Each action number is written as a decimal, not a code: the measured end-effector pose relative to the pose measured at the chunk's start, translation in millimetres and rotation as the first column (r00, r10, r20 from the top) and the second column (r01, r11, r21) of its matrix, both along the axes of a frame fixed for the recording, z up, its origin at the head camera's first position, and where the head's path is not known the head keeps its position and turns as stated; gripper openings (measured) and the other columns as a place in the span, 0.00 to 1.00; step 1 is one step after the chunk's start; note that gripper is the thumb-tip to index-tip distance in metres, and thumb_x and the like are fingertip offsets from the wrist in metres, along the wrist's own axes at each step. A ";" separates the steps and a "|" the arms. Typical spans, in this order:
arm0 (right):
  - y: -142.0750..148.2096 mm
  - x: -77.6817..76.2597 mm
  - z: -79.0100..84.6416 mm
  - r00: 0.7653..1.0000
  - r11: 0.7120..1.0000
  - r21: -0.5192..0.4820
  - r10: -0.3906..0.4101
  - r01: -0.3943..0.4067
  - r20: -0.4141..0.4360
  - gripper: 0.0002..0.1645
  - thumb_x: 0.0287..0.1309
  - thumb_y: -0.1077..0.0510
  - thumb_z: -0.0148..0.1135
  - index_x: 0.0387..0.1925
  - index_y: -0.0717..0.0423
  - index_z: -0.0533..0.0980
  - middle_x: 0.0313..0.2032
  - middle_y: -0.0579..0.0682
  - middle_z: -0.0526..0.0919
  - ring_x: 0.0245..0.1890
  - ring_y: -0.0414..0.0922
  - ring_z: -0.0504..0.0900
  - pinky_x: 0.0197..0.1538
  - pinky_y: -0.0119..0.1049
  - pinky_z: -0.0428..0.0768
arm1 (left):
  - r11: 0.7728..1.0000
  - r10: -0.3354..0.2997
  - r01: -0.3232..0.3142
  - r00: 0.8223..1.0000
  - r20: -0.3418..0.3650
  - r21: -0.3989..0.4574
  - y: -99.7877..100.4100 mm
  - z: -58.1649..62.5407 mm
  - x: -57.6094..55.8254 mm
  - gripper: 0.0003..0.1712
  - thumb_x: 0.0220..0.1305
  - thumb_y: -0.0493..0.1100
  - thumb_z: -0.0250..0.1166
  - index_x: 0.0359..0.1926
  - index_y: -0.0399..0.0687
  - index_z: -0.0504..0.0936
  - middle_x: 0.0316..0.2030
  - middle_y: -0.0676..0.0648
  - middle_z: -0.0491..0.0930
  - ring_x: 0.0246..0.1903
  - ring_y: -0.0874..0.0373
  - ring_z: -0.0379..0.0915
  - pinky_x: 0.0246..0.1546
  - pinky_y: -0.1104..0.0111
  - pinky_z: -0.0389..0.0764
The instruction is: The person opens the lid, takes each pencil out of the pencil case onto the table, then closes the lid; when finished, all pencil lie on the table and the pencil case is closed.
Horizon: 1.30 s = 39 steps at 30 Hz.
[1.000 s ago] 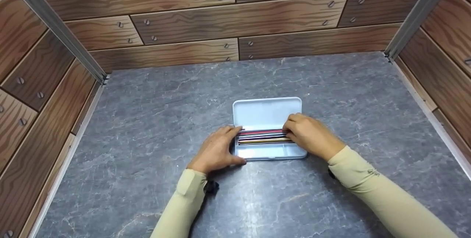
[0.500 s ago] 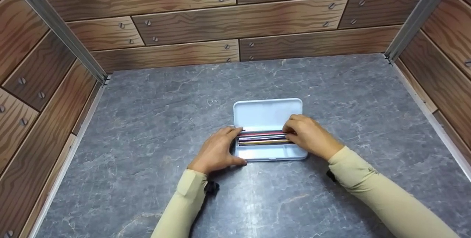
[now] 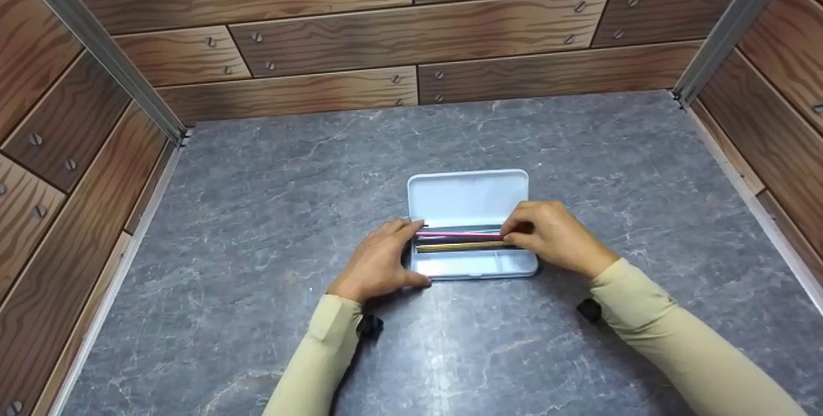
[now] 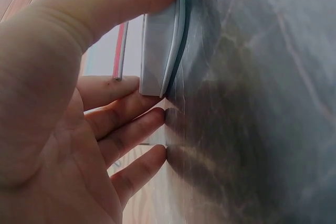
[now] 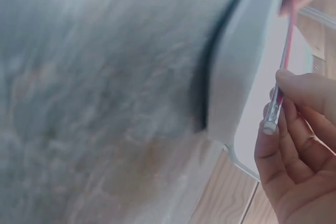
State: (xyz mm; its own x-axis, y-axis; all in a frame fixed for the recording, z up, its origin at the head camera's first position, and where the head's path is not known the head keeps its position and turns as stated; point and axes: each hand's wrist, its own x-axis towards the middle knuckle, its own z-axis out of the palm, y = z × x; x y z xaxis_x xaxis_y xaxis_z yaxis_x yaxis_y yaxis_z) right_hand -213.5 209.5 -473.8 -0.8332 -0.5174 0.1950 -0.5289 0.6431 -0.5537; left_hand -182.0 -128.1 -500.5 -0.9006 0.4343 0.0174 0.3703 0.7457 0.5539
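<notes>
A pale blue pencil case [image 3: 467,267] lies on the table with its lid [image 3: 467,196] up. My left hand [image 3: 379,258] grips its left end, thumb at the front edge and fingers at the end wall, as the left wrist view [image 4: 157,51] shows for the case. My right hand [image 3: 546,236] pinches a pink-red pencil [image 3: 460,235] between thumb and fingers near its right end. In the right wrist view that pencil [image 5: 287,43] ends in a silvery barrel with a white tip. Below it a yellowish pencil [image 3: 460,245] lies in the long compartment beside darker ones.
The grey marbled table [image 3: 289,178] surrounds the case. Wood-patterned panels [image 3: 321,43] stand at the back and both sides, with grey metal posts [image 3: 726,30] at the corners. A small divider [image 3: 496,260] splits the case's front compartment.
My right hand has drawn back slightly to the right and lifted the pink-red pencil from among the others. My left hand stays at the case's left end.
</notes>
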 end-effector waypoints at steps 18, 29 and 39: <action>50.9 35.9 4.8 0.904 0.857 -0.293 -0.417 0.425 0.092 0.08 0.65 0.64 0.80 0.45 0.61 0.93 0.43 0.62 0.95 0.36 0.23 0.83 0.40 0.16 0.82 | 1.000 0.006 -0.006 1.000 0.007 -0.015 0.5 0.3 0.4 0.63 0.52 0.57 0.89 0.84 0.45 0.71 0.74 0.39 0.79 0.76 0.39 0.74 0.81 0.44 0.73; 49.9 56.0 -3.4 0.779 0.778 -0.058 -0.618 0.625 0.109 0.09 0.64 0.61 0.79 0.44 0.61 0.94 0.37 0.60 0.95 0.23 0.36 0.80 0.30 0.31 0.76 | 1.000 0.004 -0.004 1.000 0.005 -0.013 -1.5 0.4 0.2 0.62 0.52 0.56 0.89 0.84 0.44 0.71 0.74 0.39 0.79 0.76 0.39 0.74 0.81 0.43 0.73; 39.8 55.4 -6.5 0.793 0.803 0.087 -0.596 0.589 0.124 0.07 0.59 0.60 0.78 0.37 0.60 0.94 0.33 0.58 0.95 0.28 0.49 0.87 0.34 0.44 0.80 | 1.000 -0.012 0.012 1.000 -0.020 -0.006 -0.2 -0.5 0.8 0.61 0.52 0.56 0.89 0.83 0.43 0.72 0.73 0.39 0.80 0.74 0.40 0.75 0.79 0.43 0.75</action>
State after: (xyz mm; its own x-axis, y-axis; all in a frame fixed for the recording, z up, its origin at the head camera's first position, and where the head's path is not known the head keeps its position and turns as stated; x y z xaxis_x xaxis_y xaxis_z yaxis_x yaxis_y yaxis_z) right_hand -158.2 249.3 -480.3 -0.9957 0.0818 0.0440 0.0435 0.8293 -0.5572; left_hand -181.2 -128.3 -500.9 -0.8950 0.4450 0.0326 0.3899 0.7444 0.5421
